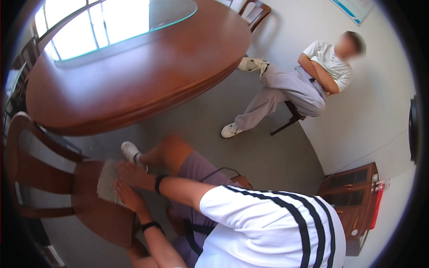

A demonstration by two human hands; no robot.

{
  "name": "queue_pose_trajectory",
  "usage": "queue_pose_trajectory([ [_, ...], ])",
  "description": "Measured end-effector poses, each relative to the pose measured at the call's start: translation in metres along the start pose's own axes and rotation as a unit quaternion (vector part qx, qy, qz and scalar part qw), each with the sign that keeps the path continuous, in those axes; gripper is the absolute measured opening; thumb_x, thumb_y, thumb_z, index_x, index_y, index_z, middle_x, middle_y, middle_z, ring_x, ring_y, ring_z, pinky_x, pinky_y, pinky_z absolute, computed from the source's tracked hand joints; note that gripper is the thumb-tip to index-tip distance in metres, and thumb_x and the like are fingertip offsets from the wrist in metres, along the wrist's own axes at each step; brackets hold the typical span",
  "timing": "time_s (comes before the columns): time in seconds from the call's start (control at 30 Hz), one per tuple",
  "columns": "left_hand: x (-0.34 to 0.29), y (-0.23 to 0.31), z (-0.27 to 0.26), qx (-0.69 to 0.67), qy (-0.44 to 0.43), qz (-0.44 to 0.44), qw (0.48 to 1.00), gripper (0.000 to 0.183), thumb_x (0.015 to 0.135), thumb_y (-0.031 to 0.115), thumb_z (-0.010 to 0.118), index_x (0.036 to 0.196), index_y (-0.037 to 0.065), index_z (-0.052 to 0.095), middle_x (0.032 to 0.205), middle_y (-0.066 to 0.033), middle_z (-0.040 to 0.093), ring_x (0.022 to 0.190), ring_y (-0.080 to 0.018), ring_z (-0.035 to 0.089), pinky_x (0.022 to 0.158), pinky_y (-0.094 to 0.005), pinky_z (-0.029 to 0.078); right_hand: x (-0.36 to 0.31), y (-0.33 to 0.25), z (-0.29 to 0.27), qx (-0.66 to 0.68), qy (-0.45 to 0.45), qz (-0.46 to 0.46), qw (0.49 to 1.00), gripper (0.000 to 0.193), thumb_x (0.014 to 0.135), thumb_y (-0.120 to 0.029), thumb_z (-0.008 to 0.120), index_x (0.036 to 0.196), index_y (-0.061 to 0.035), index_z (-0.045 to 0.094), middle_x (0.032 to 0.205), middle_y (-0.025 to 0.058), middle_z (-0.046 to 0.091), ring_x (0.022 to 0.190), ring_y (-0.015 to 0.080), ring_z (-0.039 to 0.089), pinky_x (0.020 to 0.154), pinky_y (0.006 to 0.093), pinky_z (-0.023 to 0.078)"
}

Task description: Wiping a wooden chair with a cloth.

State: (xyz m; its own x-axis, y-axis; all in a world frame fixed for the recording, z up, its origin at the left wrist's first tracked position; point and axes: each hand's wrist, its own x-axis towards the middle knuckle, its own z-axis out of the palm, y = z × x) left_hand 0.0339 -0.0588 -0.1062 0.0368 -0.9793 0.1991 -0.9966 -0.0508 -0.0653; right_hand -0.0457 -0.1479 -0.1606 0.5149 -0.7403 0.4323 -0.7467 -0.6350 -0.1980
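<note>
Along the front edge of the chair seat (94, 219), in the head view, a grey cloth (105, 185) lies spread at the corner nearest the large wooden table (156, 71). The seat's backrest (42, 174) stands at the opposite edge.

The left hand (128, 196) rests on the cloth's near margin, fingers extended and close together, with no pinch on the fabric. The right hand (136, 173) is set just beside it, nearer the table; it appears laid out flat, but it is blurred (its fingertips merge with the cloth), so whether it also grips a fold cannot be told. Each wrist carries a dark band.

Caution: since the left hand does not grasp the cloth, the fabric would probably slip or bunch if sideways force exceeded the pressure on it. The front edge is close, so an outward pull could drag the cloth off the seat. Uneven load at this corner could also shift or tip the chair. A fast stroke toward the table could bring the right hand against the table's rim.

A seated person (333, 67) with folded arms is well apart, beyond the table's far end.
</note>
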Motion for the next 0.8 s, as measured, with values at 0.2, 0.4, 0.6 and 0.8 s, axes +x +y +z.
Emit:
queue_pose_trajectory([
  [0.2,0.003,0.007,-0.017,-0.054,-0.024,-0.008,0.998,0.063,0.091,0.014,0.050,0.148,0.000,0.027,0.157,-0.0127,0.023,0.147,-0.0262,0.019,0.120,-0.0420,0.015,-0.007,0.002,0.000,-0.010,0.033,0.012,0.999,0.051,0.092,-0.022,0.050,0.140,-0.0059,0.044,0.157,0.0142,0.021,0.147,0.0338,0.013,0.118,0.0473,0.016],
  [0.4,-0.005,-0.017,-0.014,-0.026,-0.028,-0.033,0.999,0.065,0.092,0.016,0.049,0.149,0.000,0.023,0.158,-0.0132,0.021,0.147,-0.0259,0.018,0.120,-0.0405,0.015,0.009,-0.030,-0.014,0.013,-0.017,0.007,1.000,0.049,0.093,-0.027,0.051,0.138,-0.0095,0.048,0.158,0.0133,0.019,0.147,0.0356,0.011,0.116,0.0497,0.019],
  [0.6,-0.001,-0.010,-0.014,0.027,-0.024,-0.026,0.999,0.065,0.093,0.018,0.049,0.150,0.001,0.022,0.158,-0.0129,0.019,0.147,-0.0258,0.017,0.121,-0.0401,0.014,0.006,-0.022,-0.010,-0.035,0.047,0.001,0.998,0.059,0.092,-0.027,0.050,0.147,-0.0109,0.036,0.161,0.0102,0.010,0.149,0.0318,0.005,0.118,0.0469,0.012],
  [0.8,0.002,-0.005,-0.016,-0.004,-0.051,-0.030,0.998,0.066,0.093,0.016,0.049,0.150,0.002,0.019,0.159,-0.0118,0.017,0.147,-0.0257,0.016,0.121,-0.0405,0.015,0.002,-0.015,-0.011,-0.027,-0.033,0.013,0.999,0.061,0.092,-0.028,0.050,0.149,-0.0126,0.032,0.161,0.0099,0.008,0.149,0.0327,0.003,0.118,0.0477,0.011],
])
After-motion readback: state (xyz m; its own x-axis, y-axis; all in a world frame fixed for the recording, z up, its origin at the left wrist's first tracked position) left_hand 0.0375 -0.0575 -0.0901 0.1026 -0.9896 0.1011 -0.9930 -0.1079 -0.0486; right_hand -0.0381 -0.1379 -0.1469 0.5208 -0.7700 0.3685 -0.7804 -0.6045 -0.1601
